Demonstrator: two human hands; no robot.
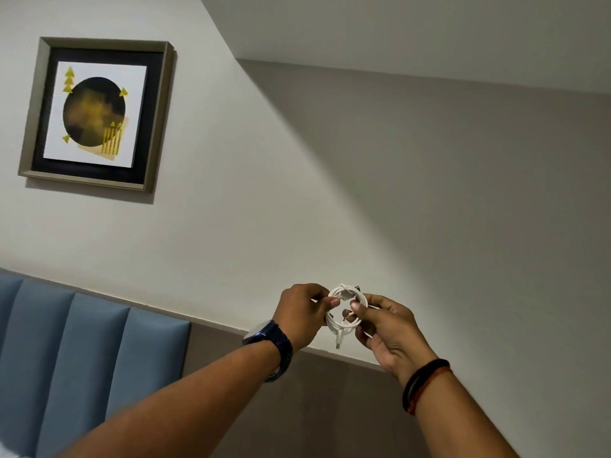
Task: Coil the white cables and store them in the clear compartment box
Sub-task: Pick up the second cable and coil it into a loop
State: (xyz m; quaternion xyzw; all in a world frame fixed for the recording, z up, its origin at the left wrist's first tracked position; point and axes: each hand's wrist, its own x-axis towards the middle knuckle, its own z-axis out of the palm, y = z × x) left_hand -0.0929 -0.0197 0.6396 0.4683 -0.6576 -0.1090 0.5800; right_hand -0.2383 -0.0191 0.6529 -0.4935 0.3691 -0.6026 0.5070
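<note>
Plainly, the main risk is the coil springing apart. The white cable (345, 320) is held only by fingertip pinches, so if either hand eases off before the loose end is tucked in, the springy loops would likely fan out and need rewinding. A plug end (338, 342) hangs below the coil, just beside the right hand's palm, and could snag or pull a loop out on the way to the box, which is not in view.

The left hand (301, 312) pinches its side of the coil between thumb and forefinger. The right hand (386, 328) pinches the opposite side, fingers curled round the loops. Held up in the air between the two hands, the cable forms a small, tight ring of several thin white turns, and a second plug (356, 288) juts out above the right hand's thumb.
</note>
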